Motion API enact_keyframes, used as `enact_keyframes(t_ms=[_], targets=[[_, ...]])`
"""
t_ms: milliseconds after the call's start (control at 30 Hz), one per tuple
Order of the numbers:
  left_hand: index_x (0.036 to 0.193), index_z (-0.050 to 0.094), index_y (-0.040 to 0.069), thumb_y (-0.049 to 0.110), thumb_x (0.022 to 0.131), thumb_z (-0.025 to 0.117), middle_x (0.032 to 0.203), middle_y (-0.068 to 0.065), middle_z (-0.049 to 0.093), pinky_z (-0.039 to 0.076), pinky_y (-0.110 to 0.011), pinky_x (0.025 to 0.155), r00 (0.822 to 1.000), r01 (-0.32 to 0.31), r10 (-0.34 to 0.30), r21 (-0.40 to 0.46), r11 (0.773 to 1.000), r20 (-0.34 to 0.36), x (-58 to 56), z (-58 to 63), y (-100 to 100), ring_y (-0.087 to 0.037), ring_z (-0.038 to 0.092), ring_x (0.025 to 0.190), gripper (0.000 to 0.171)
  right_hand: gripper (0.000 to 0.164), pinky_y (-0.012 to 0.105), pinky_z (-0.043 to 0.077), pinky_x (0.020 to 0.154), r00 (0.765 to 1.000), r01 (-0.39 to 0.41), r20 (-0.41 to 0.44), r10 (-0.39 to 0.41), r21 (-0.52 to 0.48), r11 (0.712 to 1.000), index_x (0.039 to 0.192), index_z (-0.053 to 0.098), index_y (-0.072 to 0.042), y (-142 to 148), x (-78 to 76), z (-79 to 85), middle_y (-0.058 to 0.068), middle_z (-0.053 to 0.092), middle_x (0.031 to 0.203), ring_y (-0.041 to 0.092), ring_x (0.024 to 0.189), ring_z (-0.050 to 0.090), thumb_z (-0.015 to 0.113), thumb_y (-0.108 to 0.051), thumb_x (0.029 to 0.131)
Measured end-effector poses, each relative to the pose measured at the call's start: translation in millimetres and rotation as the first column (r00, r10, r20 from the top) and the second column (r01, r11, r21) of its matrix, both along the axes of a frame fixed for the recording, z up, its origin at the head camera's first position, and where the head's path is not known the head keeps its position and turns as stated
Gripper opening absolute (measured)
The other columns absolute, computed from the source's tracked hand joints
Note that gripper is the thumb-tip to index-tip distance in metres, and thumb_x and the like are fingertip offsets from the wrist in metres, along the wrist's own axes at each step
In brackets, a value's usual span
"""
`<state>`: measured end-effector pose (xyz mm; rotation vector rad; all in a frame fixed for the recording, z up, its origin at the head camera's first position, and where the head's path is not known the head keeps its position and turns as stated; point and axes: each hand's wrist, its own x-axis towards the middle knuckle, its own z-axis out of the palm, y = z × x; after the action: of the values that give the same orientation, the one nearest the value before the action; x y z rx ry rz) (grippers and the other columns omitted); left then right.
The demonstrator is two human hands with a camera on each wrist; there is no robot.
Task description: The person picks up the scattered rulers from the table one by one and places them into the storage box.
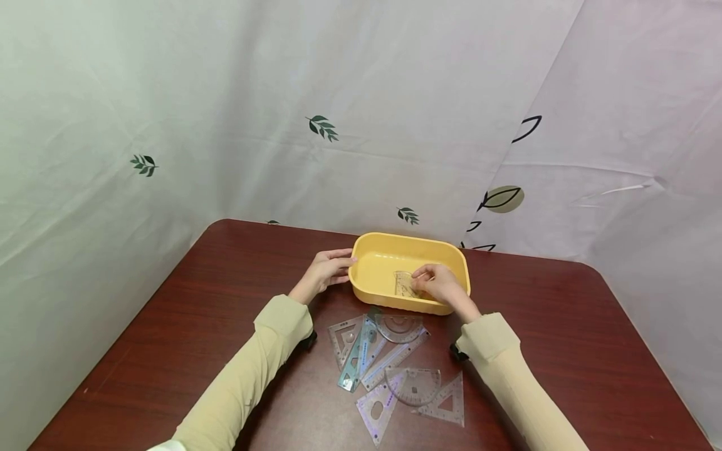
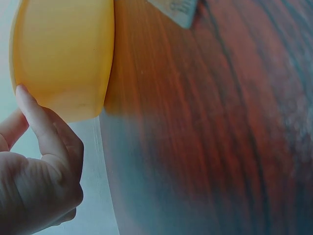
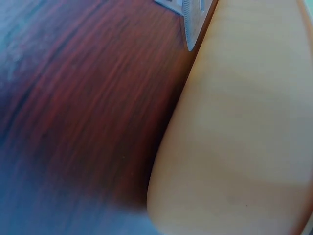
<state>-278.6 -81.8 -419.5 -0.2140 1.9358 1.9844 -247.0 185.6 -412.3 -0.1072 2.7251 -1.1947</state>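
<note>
A yellow basin (image 1: pixel 410 305) sits at the back of the table. At its left end my left hand (image 1: pixel 324 273) holds the rim; a fingertip (image 2: pixel 22 93) lies against the edge in the left wrist view. Inside the basin, my right hand (image 1: pixel 441 285) pinches a small clear ruler (image 1: pixel 403 284) with printed markings. My fingers partly cover that ruler, and the right wrist view shows only the basin's outer wall (image 3: pixel 234 137), not the hand.
In front of the basin lie several clear drawing tools: a protractor (image 1: pixel 414 388), another protractor (image 1: pixel 399 329), a purple-tinted set square (image 1: pixel 376 410), a clear set square (image 1: pixel 448 403) and a teal ruler (image 1: pixel 350 369). A patterned curtain (image 1: pixel 361 169) hangs behind the dark red table (image 1: pixel 564 326).
</note>
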Motion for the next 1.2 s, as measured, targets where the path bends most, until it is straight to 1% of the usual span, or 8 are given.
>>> enact_keyframes(t_ms=[200,267,367,533,667,867,1000,1200], targets=[[0.135,0.056,0.011,0.016,0.090,0.069,0.097,-0.006,0.069,0.057,-0.017,0.058,1.000,0.003,-0.003,-0.003,1.000,0.009,-2.1,0.5,0,-0.007,0.066,0.066,0.048,0.019,0.020,0.043,0.057,0.994,0.002,-0.110,-0.003,-0.006,1.000,0.098,0.068,0.002,3,1.5,4.6,0.009,0.064,0.079,0.010,0.067,0.053,0.063,-0.004,0.081],[0.135,0.056,0.011,0.016,0.089,0.070,0.095,-0.005,0.069,0.057,-0.017,0.057,1.000,0.001,-0.001,-0.004,1.000,0.012,-2.4,1.2,0,-0.008,0.066,0.067,0.048,0.018,0.018,0.043,0.056,0.989,-0.016,-0.145,0.012,-0.029,0.999,0.098,0.068,0.004,4,2.0,6.8,0.012,0.065,0.079,0.008,0.065,0.053,0.062,-0.001,0.082],[0.134,0.057,0.011,0.016,0.089,0.070,0.095,-0.006,0.070,0.057,-0.017,0.057,1.000,-0.002,0.002,-0.004,1.000,0.015,-3.1,1.9,0,-0.008,0.067,0.067,0.047,0.019,0.017,0.045,0.056,0.984,-0.051,-0.173,0.038,-0.077,0.996,0.100,0.066,0.009,7,3.6,11.0,0.016,0.067,0.080,0.006,0.063,0.053,0.065,0.000,0.083],[0.134,0.057,0.011,0.016,0.089,0.070,0.097,-0.007,0.070,0.057,-0.017,0.057,1.000,-0.003,0.003,-0.011,1.000,0.016,-3.0,2.1,0,-0.008,0.067,0.067,0.047,0.025,0.018,0.049,0.060,0.989,-0.057,-0.140,0.040,-0.125,0.990,0.105,0.065,0.010,8,8.2,20.0,0.016,0.067,0.083,0.008,0.066,0.057,0.069,-0.003,0.084],[0.134,0.057,0.010,0.016,0.089,0.070,0.098,-0.008,0.070,0.057,-0.018,0.057,1.000,-0.005,0.005,-0.014,1.000,0.014,-2.8,0.1,-1,-0.008,0.066,0.067,0.047,0.029,0.019,0.051,0.064,0.991,-0.071,-0.120,0.057,-0.117,0.991,0.108,0.064,0.010,9,13.2,27.2,0.018,0.068,0.090,0.010,0.071,0.059,0.071,-0.006,0.084],[0.134,0.057,0.011,0.017,0.089,0.070,0.101,-0.009,0.070,0.057,-0.018,0.058,1.000,-0.003,0.004,-0.017,1.000,0.015,-2.3,-1.2,-1,-0.008,0.067,0.068,0.047,0.029,0.018,0.051,0.064,0.986,-0.093,-0.146,0.077,-0.106,0.990,0.107,0.066,0.010,9,21.8,33.7,0.020,0.069,0.092,0.012,0.072,0.061,0.072,-0.006,0.084],[0.134,0.057,0.011,0.017,0.089,0.070,0.101,-0.008,0.070,0.057,-0.017,0.058,1.000,-0.005,0.005,-0.017,1.000,0.019,-2.4,-0.8,0,-0.008,0.067,0.068,0.047,0.028,0.019,0.051,0.064,0.986,-0.093,-0.148,0.078,-0.099,0.991,0.106,0.066,0.009,9,27.3,35.7,0.020,0.069,0.092,0.015,0.074,0.062,0.072,-0.006,0.083],[0.135,0.057,0.011,0.017,0.090,0.069,0.108,-0.011,0.069,0.057,-0.017,0.059,1.000,-0.002,0.002,-0.017,1.000,0.010,-1.1,-0.3,0,-0.007,0.066,0.068,0.047,0.025,0.022,0.052,0.067,0.989,-0.074,-0.133,0.064,-0.073,0.995,0.106,0.068,0.004,9,36.3,37.9,0.017,0.069,0.095,0.021,0.081,0.064,0.072,-0.010,0.085]])
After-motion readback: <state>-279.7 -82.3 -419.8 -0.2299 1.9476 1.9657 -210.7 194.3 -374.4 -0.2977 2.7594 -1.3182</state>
